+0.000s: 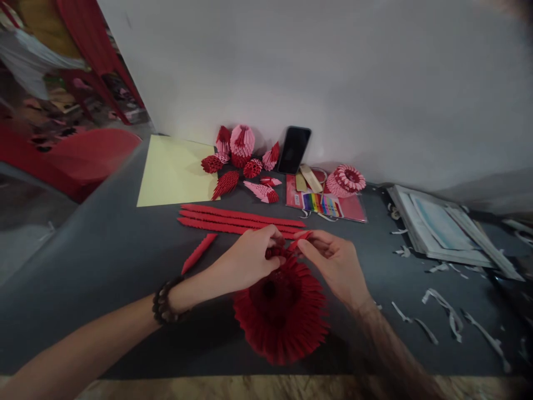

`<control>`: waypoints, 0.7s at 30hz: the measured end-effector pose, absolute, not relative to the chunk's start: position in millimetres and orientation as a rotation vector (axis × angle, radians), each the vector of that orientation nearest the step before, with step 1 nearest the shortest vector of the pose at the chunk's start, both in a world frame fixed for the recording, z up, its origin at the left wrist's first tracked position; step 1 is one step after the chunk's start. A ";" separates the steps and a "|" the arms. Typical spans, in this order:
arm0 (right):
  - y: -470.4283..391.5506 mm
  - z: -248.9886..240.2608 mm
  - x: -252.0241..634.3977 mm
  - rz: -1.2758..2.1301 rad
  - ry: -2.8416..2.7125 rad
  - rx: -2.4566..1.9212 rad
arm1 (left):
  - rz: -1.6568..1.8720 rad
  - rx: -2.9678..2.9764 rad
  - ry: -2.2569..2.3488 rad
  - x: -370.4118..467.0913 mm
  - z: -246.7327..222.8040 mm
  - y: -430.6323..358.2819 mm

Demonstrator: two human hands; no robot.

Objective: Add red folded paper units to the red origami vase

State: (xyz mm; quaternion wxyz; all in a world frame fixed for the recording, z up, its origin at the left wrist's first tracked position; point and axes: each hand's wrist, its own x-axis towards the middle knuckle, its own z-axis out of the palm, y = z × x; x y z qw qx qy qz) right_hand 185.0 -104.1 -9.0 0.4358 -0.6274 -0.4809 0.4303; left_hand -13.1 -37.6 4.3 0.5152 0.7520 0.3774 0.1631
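A dark grey table (104, 266) is set against a pale wall, with a blurred red chair seen at 9 o'clock beyond its edge. At the centre of the view, a round red origami piece (281, 311) made of many folded paper units is held above the table, its flared rim pointing toward 6 o'clock. The left hand (245, 261), a beaded bracelet (164, 303) worn at its wrist, is closed in a pinch on the upper rim of the piece. The right hand (337, 264) is half curled, its thumb and forefinger nipped on a small red paper unit (302, 239) at the 12 o'clock edge of the piece. Judging from this, a unit is being fitted onto the rim; it is best done with the rim kept steady by the left hand while the unit's pockets are slid squarely over 2 neighbouring points, without the nearby units being forced apart. At 12 o'clock, 3 long red strips (241, 221) are laid side by side, and a shorter red strip (199, 253) lies at 10 o'clock. Farther back, smaller origami forms (244, 153), a yellow sheet (175, 169), a phone (293, 149) leaned on the wall and a pink ring-shaped model (346, 180) are seen. White paper scraps (445, 311) are scattered at 3 o'clock.
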 end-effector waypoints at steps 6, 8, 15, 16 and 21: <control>-108.3 -6.8 180.3 0.925 -1.299 -1.602 | 0.438 1.893 0.889 -11.9 -0.6 -38.4; -109.7 -6.3 178.6 0.873 -1.358 -1.595 | 0.461 1.926 0.863 -11.5 -2.4 -38.6; -107.6 -3.5 181.3 0.928 -1.357 -1.546 | 0.477 1.954 0.820 -11.1 -4.0 -36.9; -106.1 -4.0 183.4 0.944 -1.345 -1.533 | 0.470 1.940 0.818 -11.0 -3.3 -36.7; -94.6 -15.2 196.3 1.108 -1.284 -1.358 | 0.438 1.885 0.848 -10.6 -0.3 -36.0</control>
